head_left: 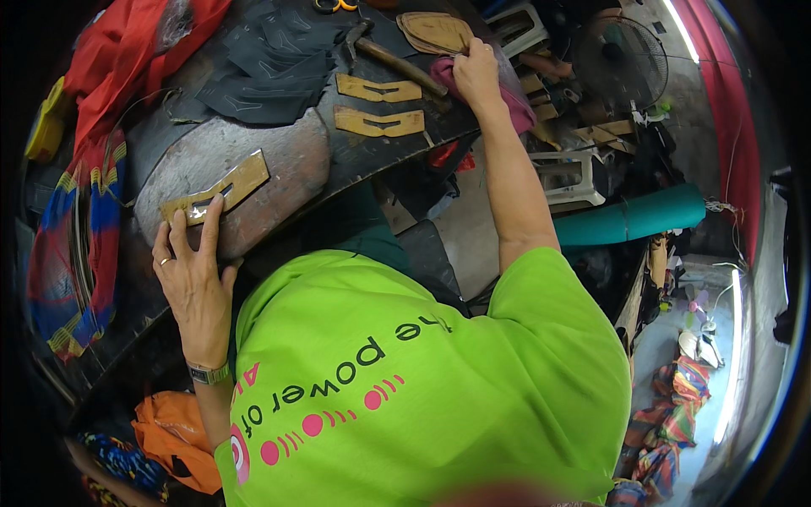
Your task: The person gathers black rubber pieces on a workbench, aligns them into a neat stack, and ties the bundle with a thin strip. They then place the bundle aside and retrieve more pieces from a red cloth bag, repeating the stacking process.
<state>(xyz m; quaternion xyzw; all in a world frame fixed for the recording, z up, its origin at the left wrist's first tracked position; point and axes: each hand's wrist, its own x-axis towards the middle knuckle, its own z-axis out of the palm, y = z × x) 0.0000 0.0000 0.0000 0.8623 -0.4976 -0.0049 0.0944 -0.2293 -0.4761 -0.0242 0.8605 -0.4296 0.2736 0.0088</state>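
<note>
My left hand [193, 275] is open, its fingers spread and fingertips resting on a tan cardboard-like template [241, 179] with a slot cut in its middle. The template lies slanted on a grey stone-like slab [291, 156]. At the far side of the table my right hand [478, 74] is closed, its fingertips by the edge of several stacked brown rounded pieces [427, 32] and a magenta cloth [517, 106]. What those fingers grip, if anything, is hidden. Left of that hand lies a hammer [397, 63]. Two more slotted tan templates, an upper one [355, 87] and a lower one [355, 121], lie below the hammer.
Dark cut pieces with pale outlines [274, 68] are heaped beyond the slab. Orange-handled scissors [336, 5] lie at the top edge. Red fabric [110, 68] hangs at the left. A fan [621, 59], plastic stools and a teal roll [634, 218] stand or lie to the right.
</note>
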